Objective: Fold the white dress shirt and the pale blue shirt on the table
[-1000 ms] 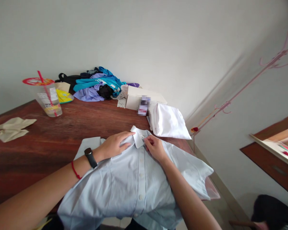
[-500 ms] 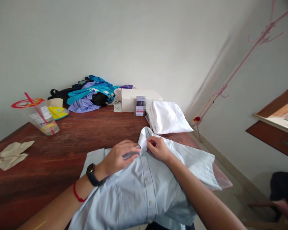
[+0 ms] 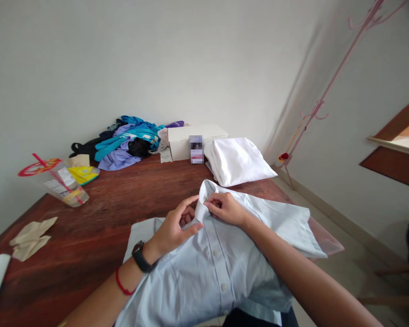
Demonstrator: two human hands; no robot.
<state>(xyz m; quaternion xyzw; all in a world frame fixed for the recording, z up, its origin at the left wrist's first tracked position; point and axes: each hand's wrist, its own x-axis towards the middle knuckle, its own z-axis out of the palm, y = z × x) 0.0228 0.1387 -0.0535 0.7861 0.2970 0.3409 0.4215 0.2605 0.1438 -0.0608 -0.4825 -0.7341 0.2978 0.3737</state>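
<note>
Under the fingers [image 3: 191,230], the pale blue button-front shirt [image 3: 191,281] is matt, softly creased cloth with small, faintly shiny buttons. Beyond the fingertips, the folded white fabric bundle [image 3: 236,161] has a smooth satin sheen; the reddish-brown wooden tabletop [image 3: 136,190] is streaky-grained and glossy, the rectangular white box [image 3: 182,143] matt card-like.

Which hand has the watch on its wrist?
The left hand, at the shirt's collar; a dark watch circles its wrist, while the right hand has a bare wrist.
</note>
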